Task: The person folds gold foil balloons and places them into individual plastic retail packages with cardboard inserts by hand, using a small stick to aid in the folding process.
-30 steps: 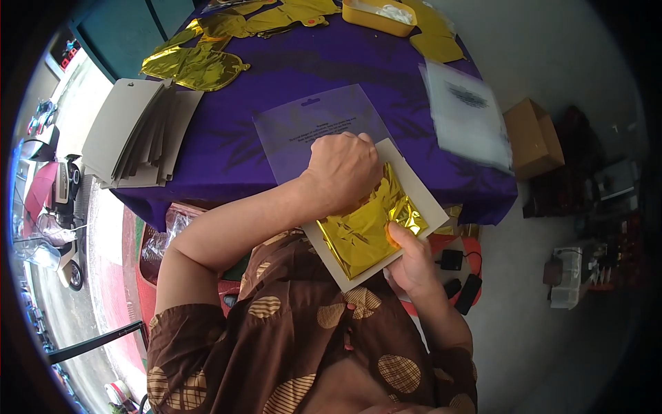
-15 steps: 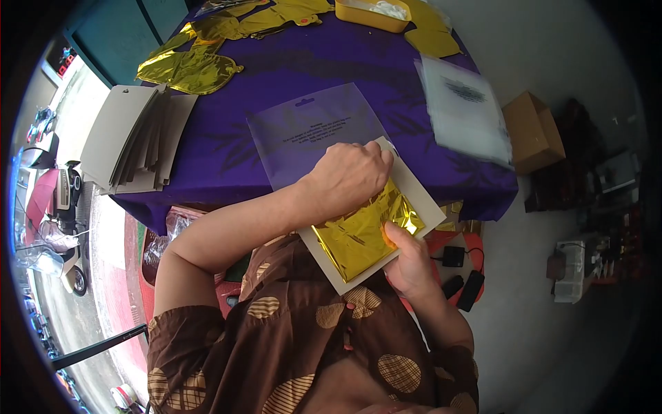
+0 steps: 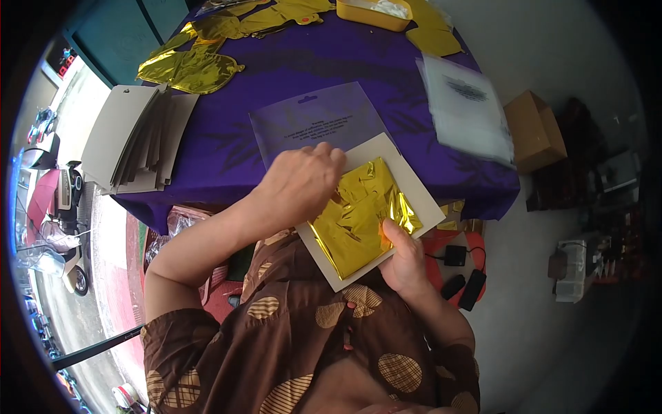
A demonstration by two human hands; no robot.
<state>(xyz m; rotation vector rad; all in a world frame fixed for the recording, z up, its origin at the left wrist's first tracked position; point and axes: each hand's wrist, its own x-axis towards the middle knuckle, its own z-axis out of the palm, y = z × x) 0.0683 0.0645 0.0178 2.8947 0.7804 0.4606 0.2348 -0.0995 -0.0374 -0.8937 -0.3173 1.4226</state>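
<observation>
My right hand (image 3: 405, 262) grips the lower right edge of a light grey card (image 3: 386, 146), its thumb on top. A folded gold foil sheet (image 3: 362, 228) lies on the card, with a small orange patch (image 3: 384, 239) by the thumb. My left hand (image 3: 303, 181) is closed with curled fingers at the upper left side of the foil. Its thumb and fingertips are mostly hidden, so what they pinch cannot be made out. Behind it, a clear plastic bag (image 3: 314, 114) with printed text and a hanger slot lies on the purple tablecloth (image 3: 289, 69).
A stack of grey cards (image 3: 117, 141) stands at the table's left. Gold foil pieces (image 3: 196, 72) lie at the far left, and a yellow tray (image 3: 372, 17) is at the back. Clear bags (image 3: 469, 110) are piled on the right, beside a cardboard box (image 3: 534, 131).
My left hand has moved left from the card's upper corner to the foil's left side, uncovering the top of the foil. My right hand keeps its hold.
</observation>
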